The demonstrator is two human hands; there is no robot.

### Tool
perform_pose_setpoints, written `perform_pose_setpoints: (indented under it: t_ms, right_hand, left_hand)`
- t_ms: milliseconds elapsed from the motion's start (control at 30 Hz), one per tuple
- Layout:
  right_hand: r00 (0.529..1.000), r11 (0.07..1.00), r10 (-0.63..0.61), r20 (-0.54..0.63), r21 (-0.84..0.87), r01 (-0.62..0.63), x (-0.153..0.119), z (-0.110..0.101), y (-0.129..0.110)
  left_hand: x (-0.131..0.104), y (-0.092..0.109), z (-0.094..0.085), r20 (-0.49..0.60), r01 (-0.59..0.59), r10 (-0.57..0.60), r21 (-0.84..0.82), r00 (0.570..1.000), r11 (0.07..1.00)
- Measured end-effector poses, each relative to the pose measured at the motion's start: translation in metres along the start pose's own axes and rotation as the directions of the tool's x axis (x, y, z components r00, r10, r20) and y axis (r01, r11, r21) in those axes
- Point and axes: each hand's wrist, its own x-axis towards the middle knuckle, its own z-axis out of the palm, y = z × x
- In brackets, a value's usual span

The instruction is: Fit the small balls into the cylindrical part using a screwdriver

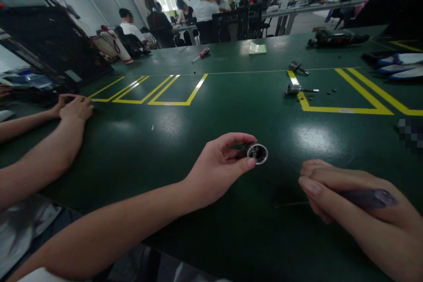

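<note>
My left hand (220, 169) pinches a short, round metal housing (263, 154) between thumb and fingers. Its open end faces me, and small round parts show inside the ring. To the right, my right hand (350, 202) is wrapped round a screwdriver (370, 198) with a dark, see-through handle. The thin shaft points left, and a small dark piece (275, 205) sits at its tip; whether it is fixed there I cannot tell. The tip is below the housing, apart from it. Beyond my hands lie two metal parts with shafts, a nearer one (294, 90) and a farther one (297, 68).
Several small dark bits (332, 91) lie near a yellow tape outline (350, 110). Farther back are a red-handled screwdriver (205, 52), a notepad (257, 48) and a black power tool (337, 38). Another person's hands (76, 108) rest at left, beside a black case (49, 44).
</note>
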Motion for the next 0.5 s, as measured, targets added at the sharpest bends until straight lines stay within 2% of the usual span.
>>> perform_pose_setpoints:
  t_ms: [100,333,400,500]
  right_hand:
    - [0.999,0.997,-0.032,-0.04,-0.067,0.03,-0.004,0.001,-0.001]
    - [0.993,0.996,0.038,-0.112,-0.081,-0.047,0.002,0.001,0.0]
    - [0.991,0.999,0.014,-0.134,-0.028,-0.018,0.0,0.0,0.004]
    - [0.97,0.997,-0.06,-0.235,0.039,0.071,-0.009,-0.002,0.012]
  left_hand:
    - [0.0,0.001,0.001,0.013,-0.017,0.017,0.003,1.0,1.0]
    - [-0.001,0.002,0.001,0.022,-0.031,0.03,0.038,0.999,0.999]
    - [-0.001,0.002,0.0,0.013,-0.028,0.027,0.046,1.0,0.999]
    - [-0.001,0.003,0.0,0.001,-0.004,0.004,0.052,1.0,0.999]
